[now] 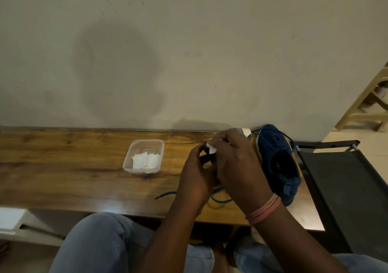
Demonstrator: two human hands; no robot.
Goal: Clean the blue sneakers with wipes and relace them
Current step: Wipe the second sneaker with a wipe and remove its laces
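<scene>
While both hands (pixel 218 167) grip the wipe (pixel 211 147), the sneaker (pixel 277 163) lies toe toward the wall.

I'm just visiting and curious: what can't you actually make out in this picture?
- Head view: the shoe being wiped is almost wholly hidden behind the left hand and right hand; only a white wipe peeks out.
- The lace runs under the hands.
- The chair is cut off by the right edge.
</scene>
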